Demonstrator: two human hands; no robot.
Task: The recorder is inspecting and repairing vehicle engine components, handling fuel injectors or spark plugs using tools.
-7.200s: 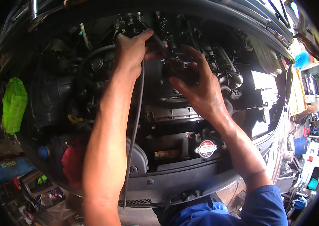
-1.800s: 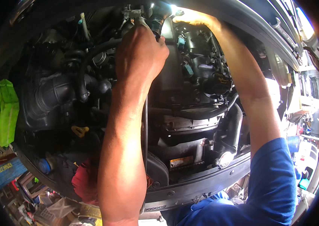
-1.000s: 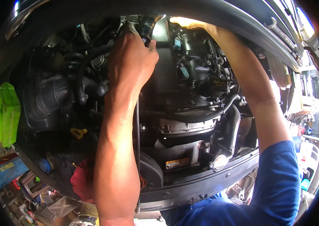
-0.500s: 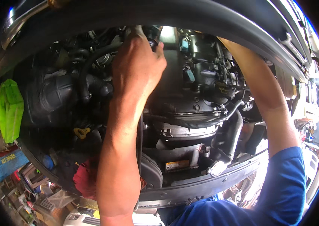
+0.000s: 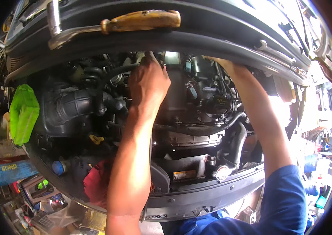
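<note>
My left hand (image 5: 150, 80) is closed at the back of the engine, under the dark cowl edge (image 5: 162, 39); what it grips is mostly hidden, with a greyish piece showing above the knuckles. My right hand (image 5: 230, 64) reaches beneath that edge farther right, its fingers out of sight. Between the two lie a black engine cover (image 5: 173, 90) and coil area (image 5: 203, 74). On the ledge above them rest a ratchet with a worn wooden handle (image 5: 140, 20), a socket (image 5: 54, 19) and a spanner (image 5: 275, 55).
A green pouch (image 5: 24, 113) sits at the left side, with a red cloth (image 5: 95, 184) lower down. A black intake hose (image 5: 74, 107), yellow dipstick handle (image 5: 96, 139) and radiator cap (image 5: 221, 172) are nearer me. Blue gas cylinder (image 5: 7, 174) and workshop clutter surround the car.
Since the oldest frame my right hand has moved from the centre up under the cowl. Over the last second the view has tilted, bringing the tools on the ledge into sight.
</note>
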